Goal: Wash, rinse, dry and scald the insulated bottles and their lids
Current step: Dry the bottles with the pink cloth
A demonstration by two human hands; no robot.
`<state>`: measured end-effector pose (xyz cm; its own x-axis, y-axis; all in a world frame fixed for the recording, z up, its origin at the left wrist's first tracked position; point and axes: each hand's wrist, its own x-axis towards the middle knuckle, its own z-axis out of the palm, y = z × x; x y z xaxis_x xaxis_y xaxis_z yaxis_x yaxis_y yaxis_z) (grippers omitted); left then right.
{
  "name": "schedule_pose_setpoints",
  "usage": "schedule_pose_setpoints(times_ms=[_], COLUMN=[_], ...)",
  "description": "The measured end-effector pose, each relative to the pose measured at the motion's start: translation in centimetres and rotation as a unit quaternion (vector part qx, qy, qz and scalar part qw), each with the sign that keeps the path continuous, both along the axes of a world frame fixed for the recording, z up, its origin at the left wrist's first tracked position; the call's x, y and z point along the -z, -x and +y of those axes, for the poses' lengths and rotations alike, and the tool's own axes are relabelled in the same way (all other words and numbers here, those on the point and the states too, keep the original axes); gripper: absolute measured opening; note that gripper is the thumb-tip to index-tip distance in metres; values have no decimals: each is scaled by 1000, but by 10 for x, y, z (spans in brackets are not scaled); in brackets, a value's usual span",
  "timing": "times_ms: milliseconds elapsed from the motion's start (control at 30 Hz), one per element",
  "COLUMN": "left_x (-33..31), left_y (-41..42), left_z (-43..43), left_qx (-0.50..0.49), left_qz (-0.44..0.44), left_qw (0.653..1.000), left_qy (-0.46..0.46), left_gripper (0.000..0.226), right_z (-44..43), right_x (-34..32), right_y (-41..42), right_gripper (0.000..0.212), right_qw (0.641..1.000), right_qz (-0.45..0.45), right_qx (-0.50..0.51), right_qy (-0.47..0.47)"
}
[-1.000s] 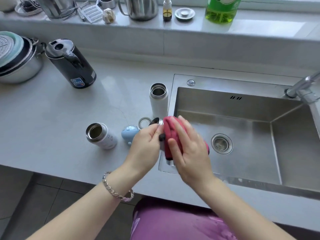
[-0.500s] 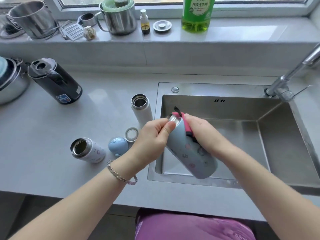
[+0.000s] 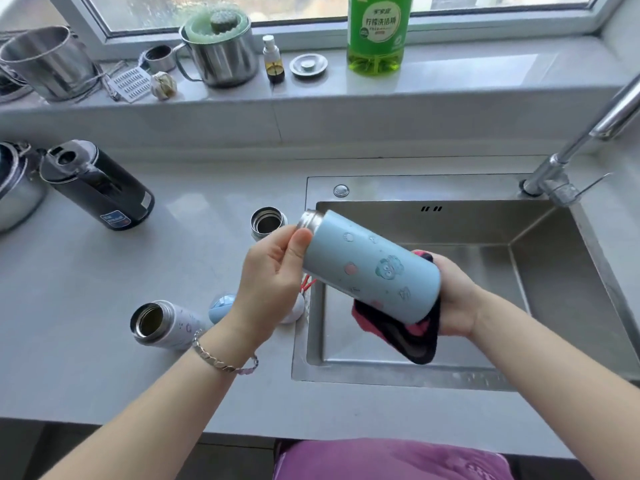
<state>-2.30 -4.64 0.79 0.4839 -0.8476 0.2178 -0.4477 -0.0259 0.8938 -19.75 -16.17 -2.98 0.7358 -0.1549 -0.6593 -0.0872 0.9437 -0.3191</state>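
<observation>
Bottle (image 3: 370, 268) slants across frame centre over the sink (image 3: 485, 223), neck upper left, base lower right. My left hand (image 3: 273, 278) grips the neck, thumb curled on it; my right hand (image 3: 453, 299) cups the base through the cloth (image 3: 394, 337).

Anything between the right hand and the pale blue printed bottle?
Yes: a pink and black cloth lies between the right hand and the base of the pale blue printed bottle; the left hand grips it bare.
</observation>
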Motion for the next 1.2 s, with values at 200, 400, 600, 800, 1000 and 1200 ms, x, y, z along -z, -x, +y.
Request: schedule_pose_setpoints(times_ms=[200,400,600,800,1000,1200], left_x=[21,28,20,12,7,-10], left_y=[17,29,32,35,16,11], left_z=[-2,0,-12,-6,10,7], left_qx=[-110,-130,-159,-69,121,186], left_qz=[29,19,76,160,20,2], left_qw=[993,991,981,982,989,982], left_qy=[-17,-40,-78,-67,-83,-34], left_gripper=[38,34,48,43,34,24], right_z=[41,59,78,64,8,6], right_x=[7,24,47,44,11,53], right_y=[-29,-38,-45,-41,-16,-1], right_gripper=[30,21,44,47,30,26], right_qw=[923,808,588,497,923,985], right_qz=[144,188,203,218,65,104], right_qx=[276,336,153,116,-100,-124], right_qy=[224,445,767,832,366,54])
